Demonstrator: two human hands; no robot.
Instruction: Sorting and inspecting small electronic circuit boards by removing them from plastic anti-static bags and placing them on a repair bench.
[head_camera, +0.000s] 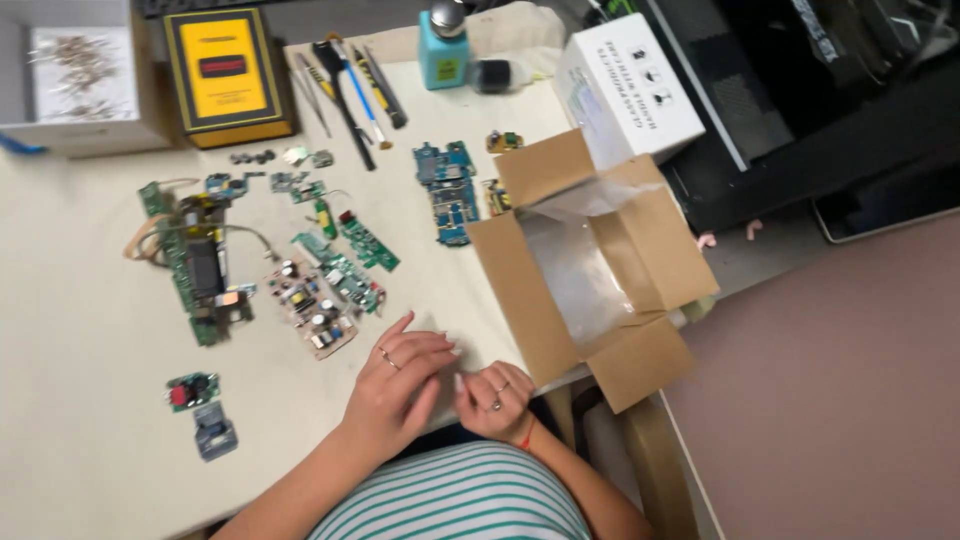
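Note:
My left hand (398, 378) rests flat on the near edge of the cream table (80, 330), fingers spread and holding nothing, a ring on one finger. My right hand (495, 398) sits beside it, fingers curled loosely inward, with rings and a red thread at the wrist; it grips nothing. The two hands almost touch. Just beyond my left hand lies a beige circuit board (310, 308) with small components. An open cardboard box (590, 270) lined with clear plastic sits right of my right hand.
Several green and blue circuit boards (448, 190) lie spread over the table. A yellow-and-black box (226, 72), hand tools (350, 85), a teal dispenser bottle (443, 50), a white carton (625, 88) and a small grey part (214, 432) are also there.

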